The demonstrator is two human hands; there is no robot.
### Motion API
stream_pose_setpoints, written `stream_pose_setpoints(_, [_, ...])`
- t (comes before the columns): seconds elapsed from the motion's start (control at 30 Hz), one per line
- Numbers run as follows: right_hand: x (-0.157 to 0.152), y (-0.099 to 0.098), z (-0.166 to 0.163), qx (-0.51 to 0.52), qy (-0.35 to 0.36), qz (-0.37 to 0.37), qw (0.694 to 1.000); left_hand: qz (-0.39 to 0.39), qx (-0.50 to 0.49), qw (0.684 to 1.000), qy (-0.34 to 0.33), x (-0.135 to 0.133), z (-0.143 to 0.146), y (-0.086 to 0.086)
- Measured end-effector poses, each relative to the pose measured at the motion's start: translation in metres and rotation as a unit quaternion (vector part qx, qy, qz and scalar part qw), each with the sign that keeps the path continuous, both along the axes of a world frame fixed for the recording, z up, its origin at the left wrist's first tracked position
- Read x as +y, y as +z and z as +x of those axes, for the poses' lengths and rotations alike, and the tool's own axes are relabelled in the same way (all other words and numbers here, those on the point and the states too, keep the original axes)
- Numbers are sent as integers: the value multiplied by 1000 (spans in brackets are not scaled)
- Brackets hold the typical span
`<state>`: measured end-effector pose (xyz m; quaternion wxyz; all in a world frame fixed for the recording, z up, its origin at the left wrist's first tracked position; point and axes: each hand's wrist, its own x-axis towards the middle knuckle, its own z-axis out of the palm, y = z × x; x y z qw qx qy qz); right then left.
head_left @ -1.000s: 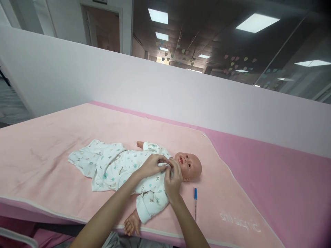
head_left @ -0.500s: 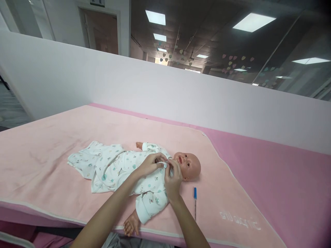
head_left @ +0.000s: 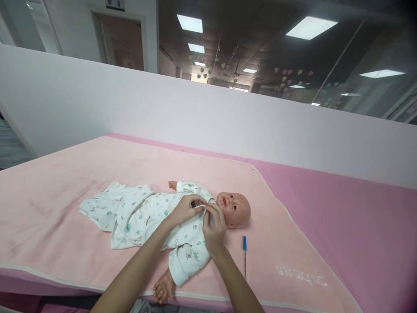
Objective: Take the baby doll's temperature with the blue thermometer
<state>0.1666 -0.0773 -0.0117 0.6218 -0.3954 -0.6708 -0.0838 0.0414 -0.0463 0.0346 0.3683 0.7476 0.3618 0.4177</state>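
A baby doll (head_left: 235, 209) lies on its back on a light pink blanket (head_left: 65, 182), head to the right. It wears a white patterned romper (head_left: 140, 213). My left hand (head_left: 186, 209) and my right hand (head_left: 214, 226) meet at the doll's chest just below its chin. Both pinch the romper's collar edge, fingers closed on the fabric. The doll's near arm (head_left: 164, 288) reaches toward the blanket's front edge.
A blue pen (head_left: 244, 252) lies on the blanket just right of my right wrist. The blanket covers a darker pink surface (head_left: 358, 226) that extends to the right. A white partition wall (head_left: 195, 113) runs along the far side.
My hands stay at the doll's collar with small finger shifts. The view has drifted slightly, so the doll sits a little further left in the picture.
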Motion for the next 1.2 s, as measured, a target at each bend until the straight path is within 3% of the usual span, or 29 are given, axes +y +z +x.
stream_pose_setpoints(0.23, [0, 0, 1, -22, -29, -38, 999, -1, 46, 999, 7, 0, -6, -1])
stream_pose_setpoints(0.43, [-1, 1, 1, -42, -1, -24, 999, -27, 24, 999, 11, -11, -40, -5])
stream_pose_setpoints(0.57, [-2, 6, -1, -111, 14, -100, 989, 13, 56, 996, 66, -20, -56, -14])
stream_pose_setpoints(0.7, [-3, 11, -1, -120, 22, -154, 981, 58, 90, 991, 80, -27, -53, -17])
stream_pose_setpoints(1.0, [-4, 10, -3, -70, 44, -147, 986, 94, 114, 986, 78, -32, -50, -16])
stream_pose_setpoints(1.2, [-4, 16, -2, -119, 48, -142, 982, 124, 126, 981, 85, -32, -48, -17])
